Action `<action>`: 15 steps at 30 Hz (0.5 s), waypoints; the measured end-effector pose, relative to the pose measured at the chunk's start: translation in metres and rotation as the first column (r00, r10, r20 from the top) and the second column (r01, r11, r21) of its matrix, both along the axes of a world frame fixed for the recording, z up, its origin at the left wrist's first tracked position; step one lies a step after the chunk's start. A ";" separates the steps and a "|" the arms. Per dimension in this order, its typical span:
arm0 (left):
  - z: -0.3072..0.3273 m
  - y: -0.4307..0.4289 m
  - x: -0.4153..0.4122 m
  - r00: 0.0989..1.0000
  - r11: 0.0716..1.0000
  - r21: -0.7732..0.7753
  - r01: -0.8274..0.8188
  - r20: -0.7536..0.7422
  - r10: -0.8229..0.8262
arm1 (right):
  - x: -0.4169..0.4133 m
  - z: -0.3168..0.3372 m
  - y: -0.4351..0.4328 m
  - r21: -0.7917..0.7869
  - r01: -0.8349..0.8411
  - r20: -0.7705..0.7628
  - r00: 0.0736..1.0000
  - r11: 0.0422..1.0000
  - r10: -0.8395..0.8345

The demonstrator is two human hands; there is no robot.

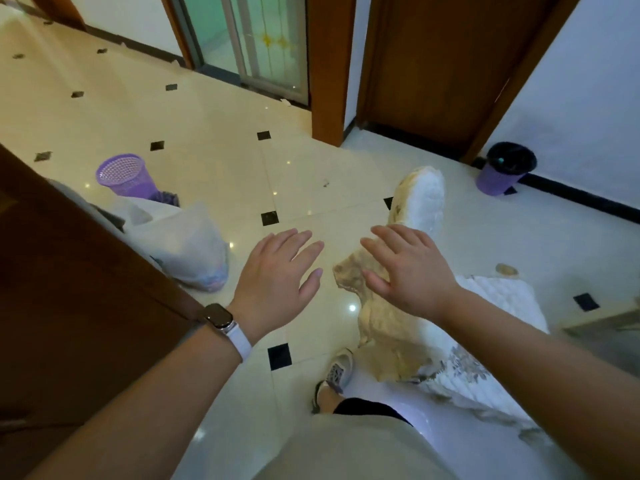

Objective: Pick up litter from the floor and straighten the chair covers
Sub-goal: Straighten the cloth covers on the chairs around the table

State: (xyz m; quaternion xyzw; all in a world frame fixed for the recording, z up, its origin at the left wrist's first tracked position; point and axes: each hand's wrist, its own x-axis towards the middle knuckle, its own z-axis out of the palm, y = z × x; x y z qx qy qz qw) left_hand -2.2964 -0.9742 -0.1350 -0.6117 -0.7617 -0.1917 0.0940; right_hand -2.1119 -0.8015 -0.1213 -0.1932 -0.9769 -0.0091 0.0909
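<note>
My left hand [277, 282] and my right hand [408, 268] are both stretched forward over the tiled floor, fingers spread, holding nothing. Under and beyond my right hand a chair stands draped in a white quilted cover [498, 299] with a beige frilled edge [388, 334]; its covered back [422, 199] rises further off. The right hand hovers just over the beige frill; contact cannot be told. A small dark scrap of litter [325, 183] lies on the floor ahead. A watch with a white strap sits on my left wrist.
A purple mesh bin [126, 174] lies tipped on the floor at left beside a white plastic bag [187, 251]. A second purple bin with a black liner [505, 171] stands by the right wall. Dark wooden furniture [69, 289] fills the left. Doors stand ahead.
</note>
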 end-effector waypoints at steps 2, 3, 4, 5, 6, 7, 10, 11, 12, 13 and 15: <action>0.001 0.033 -0.017 0.999 0.999 -0.011 0.036 0.012 -0.036 | -0.017 -0.006 0.023 -0.042 0.060 -0.002 0.998 0.997 -0.060; 0.002 0.050 -0.025 0.998 0.998 -0.017 0.062 0.014 -0.061 | -0.023 -0.008 0.033 -0.056 0.089 -0.004 0.996 0.994 -0.089; 0.003 0.068 -0.032 0.996 0.995 -0.026 0.093 0.009 -0.093 | -0.029 -0.010 0.044 -0.061 0.113 -0.009 0.993 0.992 -0.113; 0.003 0.087 -0.039 0.992 0.991 -0.035 0.127 -0.001 -0.127 | -0.033 -0.012 0.056 -0.068 0.133 -0.011 0.991 0.989 -0.134; 0.004 0.105 -0.044 0.987 0.986 -0.041 0.162 -0.015 -0.162 | -0.037 -0.014 0.068 -0.077 0.151 -0.012 0.988 0.985 -0.153; 0.005 0.123 -0.048 0.981 0.980 -0.046 0.192 -0.026 -0.193 | -0.039 -0.016 0.080 -0.092 0.173 -0.012 0.984 0.981 -0.175; 0.011 0.171 -0.057 0.963 0.963 -0.052 0.265 -0.027 -0.267 | -0.041 -0.019 0.109 -0.116 0.241 -0.019 0.969 0.963 -0.245; 0.013 0.185 -0.059 0.953 0.952 -0.058 0.300 -0.030 -0.302 | -0.039 -0.019 0.115 -0.116 0.262 -0.014 0.964 0.958 -0.265; 0.014 0.197 -0.060 0.940 0.939 -0.066 0.338 -0.033 -0.341 | -0.037 -0.020 0.118 -0.115 0.282 -0.009 0.958 0.952 -0.285; 0.015 0.209 -0.061 0.924 0.923 -0.072 0.378 -0.036 -0.381 | -0.035 -0.022 0.119 -0.115 0.304 -0.005 0.952 0.946 -0.307; 0.015 0.234 -0.062 0.889 0.889 -0.077 0.452 -0.043 -0.456 | -0.031 -0.025 0.120 -0.115 0.360 -0.010 0.932 0.926 -0.363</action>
